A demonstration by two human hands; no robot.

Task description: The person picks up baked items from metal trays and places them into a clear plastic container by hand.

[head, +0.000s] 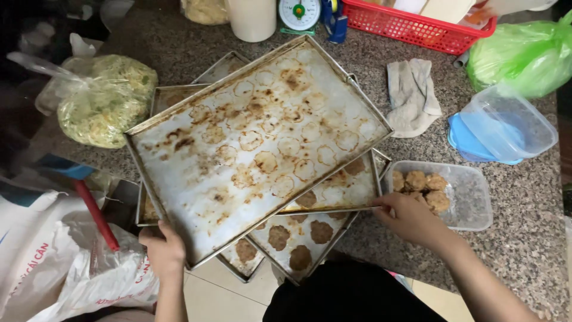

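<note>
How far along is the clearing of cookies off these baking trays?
Done: the top tray is bare, showing only baked-on rings, and a clear container holds several cookies. In hand: the left hand and right hand grip tray edges. Left: cookies on the lowest tray.

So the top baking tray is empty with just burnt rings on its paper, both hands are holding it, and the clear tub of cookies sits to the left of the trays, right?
Not quite. The head view shows the clear tub of cookies to the right of the trays, beside the right hand. The rest holds: the top baking tray is empty with burnt rings, and the left hand grips its near corner.
</note>
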